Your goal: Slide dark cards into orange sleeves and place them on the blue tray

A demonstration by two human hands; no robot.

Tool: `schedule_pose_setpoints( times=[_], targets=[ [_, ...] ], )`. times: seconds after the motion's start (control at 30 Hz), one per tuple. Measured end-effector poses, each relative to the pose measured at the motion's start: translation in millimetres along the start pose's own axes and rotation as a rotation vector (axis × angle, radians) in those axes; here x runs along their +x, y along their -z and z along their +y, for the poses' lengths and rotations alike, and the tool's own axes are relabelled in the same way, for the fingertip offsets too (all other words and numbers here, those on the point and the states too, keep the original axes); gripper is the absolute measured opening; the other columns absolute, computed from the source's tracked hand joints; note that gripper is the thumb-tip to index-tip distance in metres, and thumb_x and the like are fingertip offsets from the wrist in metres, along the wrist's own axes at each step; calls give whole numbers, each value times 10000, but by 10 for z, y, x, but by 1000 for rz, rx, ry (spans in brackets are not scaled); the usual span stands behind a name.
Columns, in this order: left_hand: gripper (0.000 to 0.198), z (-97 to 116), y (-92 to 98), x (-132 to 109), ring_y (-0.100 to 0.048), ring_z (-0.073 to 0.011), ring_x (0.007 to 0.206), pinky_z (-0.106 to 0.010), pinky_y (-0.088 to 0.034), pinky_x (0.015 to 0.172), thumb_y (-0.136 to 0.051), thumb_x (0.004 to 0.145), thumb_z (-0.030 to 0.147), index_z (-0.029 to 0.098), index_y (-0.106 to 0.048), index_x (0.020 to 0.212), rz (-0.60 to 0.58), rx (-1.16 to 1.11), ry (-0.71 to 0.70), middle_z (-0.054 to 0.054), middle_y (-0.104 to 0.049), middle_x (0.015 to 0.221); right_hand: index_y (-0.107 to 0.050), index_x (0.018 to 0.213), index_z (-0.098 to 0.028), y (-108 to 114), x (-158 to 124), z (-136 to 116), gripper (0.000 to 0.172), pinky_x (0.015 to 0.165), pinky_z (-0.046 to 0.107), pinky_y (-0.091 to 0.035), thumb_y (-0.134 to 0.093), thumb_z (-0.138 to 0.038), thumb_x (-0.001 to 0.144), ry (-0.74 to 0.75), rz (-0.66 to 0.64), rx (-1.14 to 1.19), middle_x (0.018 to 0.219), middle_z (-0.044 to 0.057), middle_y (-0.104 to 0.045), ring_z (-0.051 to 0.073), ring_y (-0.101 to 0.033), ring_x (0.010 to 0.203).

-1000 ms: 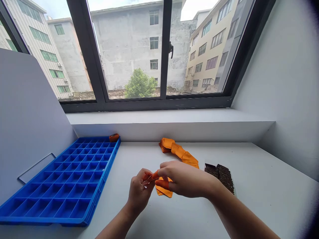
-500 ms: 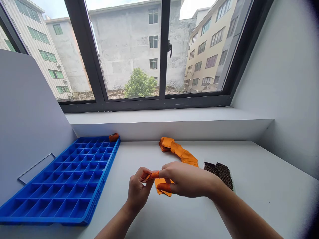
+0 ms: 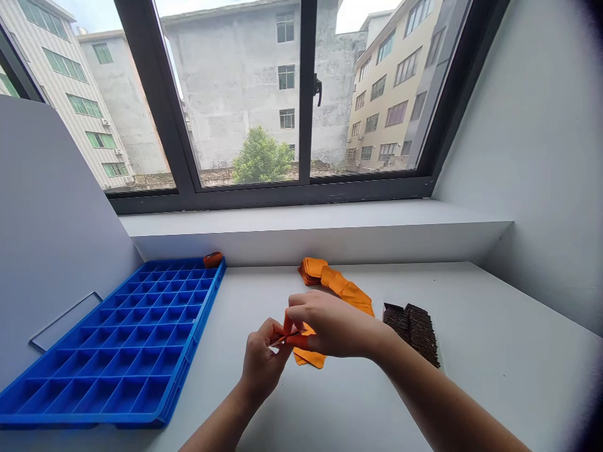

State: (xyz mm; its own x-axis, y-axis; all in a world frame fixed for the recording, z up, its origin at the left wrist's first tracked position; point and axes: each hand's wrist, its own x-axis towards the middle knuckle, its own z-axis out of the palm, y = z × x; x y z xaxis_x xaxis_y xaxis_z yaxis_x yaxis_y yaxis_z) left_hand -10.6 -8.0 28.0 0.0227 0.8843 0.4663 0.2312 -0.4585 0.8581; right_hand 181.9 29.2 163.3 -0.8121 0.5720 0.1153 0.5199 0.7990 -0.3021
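Note:
My left hand (image 3: 261, 358) pinches a small flat orange pouch (image 3: 277, 342) seen nearly edge-on above the table. My right hand (image 3: 334, 323) reaches across from the right, its thumb and index finger closed on the pouch's right end. Orange finger cots (image 3: 298, 341) cover those two fingertips. A thin dark edge shows between them, too small to make out. Below the right hand lie a few loose orange pouches (image 3: 311, 359), partly hidden. Behind it, a fanned row of orange pouches (image 3: 351, 294) runs back to a neat stack (image 3: 313, 270).
On the right, a shallow clear tray (image 3: 441, 361) holds dark brown thin pieces (image 3: 417, 333) in two rows. A blue compartment tray (image 3: 188, 351) fills the left, with an orange and dark bundle (image 3: 213, 259) at its far corner. The windowsill (image 3: 320, 216) bounds the table's back.
My right hand has moved slightly up and left, and its thumb and index finger have come together on the pouch. My left hand stays almost where it was. The view has shifted slightly.

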Motion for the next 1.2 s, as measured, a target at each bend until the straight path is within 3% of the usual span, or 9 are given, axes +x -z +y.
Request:
schedule_pose_setpoints(
  times=[0.27, 0.37, 0.5, 0.73, 1.0, 1.2],
  targets=[
    [353, 28, -32, -4, -486, -93, 527, -205, -388, 531, -750, 965, 439, 203, -569, 774, 41, 80, 3, 50, -611, 598, -756, 943, -203, -18, 27, 70, 66, 733, 308, -439, -697, -183, 965, 10, 20, -39, 981, 39, -703, 181, -599, 827],
    [293, 67, -21, -17, -533, -115, 567, -222, -409, 551, -785, 941, 439, 199, -637, 860, 8, 79, 12, 23, -665, 671, -741, 1017, -203, -5, 15, 71, 113, 735, 304, -449, -673, -149, 945, -24, 14, -25, 1004, 51, -700, 196, -620, 862],
    [265, 146, 14, -22, -607, -159, 674, -256, -483, 621, -749, 976, 451, 195, -720, 1040, -66, 57, 1, -37, -746, 837, -696, 989, -206, 39, -10, 67, 106, 717, 299, -449, -617, -270, 1020, -72, 11, 15, 996, 61, -688, 201, -629, 864],
    [418, 157, 33, -12, -536, -172, 701, -280, -450, 656, -458, 1126, 488, 192, -686, 937, -107, -27, -1, -40, -659, 817, -530, 840, -219, 93, -12, 36, 191, 638, 291, -369, -558, -261, 1024, -135, -52, 90, 886, 14, -647, 168, -550, 768],
    [361, 199, 36, -2, -545, -169, 747, -273, -446, 703, -477, 1129, 443, 194, -694, 982, -106, -70, -22, -27, -646, 846, -506, 816, -215, 70, 12, 25, 219, 646, 274, -350, -527, -258, 1030, -101, -61, 174, 905, 6, -642, 163, -561, 818],
    [357, 220, 31, 7, -578, -181, 775, -287, -477, 727, -489, 1126, 426, 179, -703, 982, -136, -61, -30, -49, -681, 865, -415, 741, -206, 42, 40, 60, 432, 641, 284, -335, -436, -425, 1113, -61, -87, 177, 829, 0, -588, 151, -500, 754]
  ],
)
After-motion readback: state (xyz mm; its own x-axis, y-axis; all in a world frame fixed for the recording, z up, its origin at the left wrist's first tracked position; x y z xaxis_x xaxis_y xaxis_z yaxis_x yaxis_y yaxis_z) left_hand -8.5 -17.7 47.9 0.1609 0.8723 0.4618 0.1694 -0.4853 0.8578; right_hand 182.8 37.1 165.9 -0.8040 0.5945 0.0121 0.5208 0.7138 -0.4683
